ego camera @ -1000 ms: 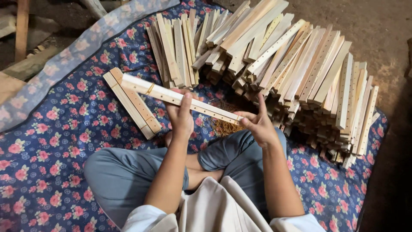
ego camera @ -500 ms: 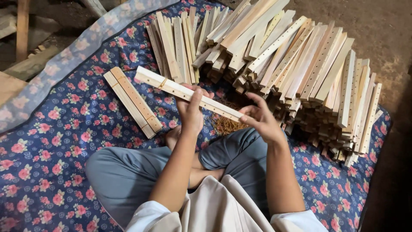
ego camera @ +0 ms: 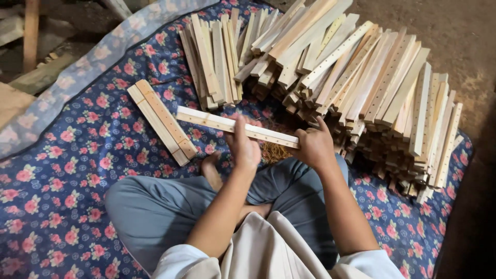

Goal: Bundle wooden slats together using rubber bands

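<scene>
The person sits cross-legged on a blue floral quilted cloth (ego camera: 62,170) and holds a long pale wooden slat with a row of small holes (ego camera: 227,125) across the knees, roughly level and lifted off the cloth. The right hand (ego camera: 314,147) is closed around the slat's right end. The left hand (ego camera: 243,144) rests near the middle with the palm against it and the fingers straight, mostly open rather than gripping.

Since only one end is firmly gripped, the free left end could dip or swing and knock the two matching slats lying side by side on the cloth (ego camera: 163,121) just beside it. The large loose heap of cut wooden slats (ego camera: 361,88) close behind looks unsteady; a bump could send pieces sliding.

No containers are visible; the slats lie directly on the cloth.
</scene>
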